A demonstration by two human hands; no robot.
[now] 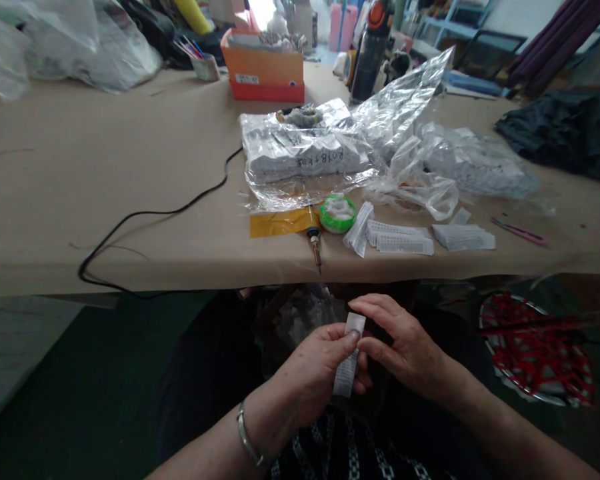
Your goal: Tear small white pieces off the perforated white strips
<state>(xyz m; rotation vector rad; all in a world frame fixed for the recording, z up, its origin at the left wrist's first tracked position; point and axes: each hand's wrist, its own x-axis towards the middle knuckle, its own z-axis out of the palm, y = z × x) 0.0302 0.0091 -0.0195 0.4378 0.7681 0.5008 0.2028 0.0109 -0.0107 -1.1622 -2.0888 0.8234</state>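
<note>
Over my lap, my left hand (321, 360) pinches a narrow white printed label strip (346, 377) between thumb and fingers. My right hand (406, 339) is just right of it, thumb and fingers apart, its thumb tip close to the strip's edge. I cannot tell whether that thumb touches the strip. On the table edge above, a soldering iron (315, 248) points its tip toward me. Beside it are a green round tin (337, 215) with whitish stuff inside and a strip of amber tape (280, 223). Stacks of similar printed labels (401, 239) lie to the right.
Clear plastic bags (310, 157) of white bundles lie mid-table. A black cord (150, 212) loops to the table edge. Pink-handled tweezers or a cutter (519, 231) lie right. Behind stand an orange box (265, 70) and a dark bottle (370, 60). A red-filled basket (535, 353) is below right.
</note>
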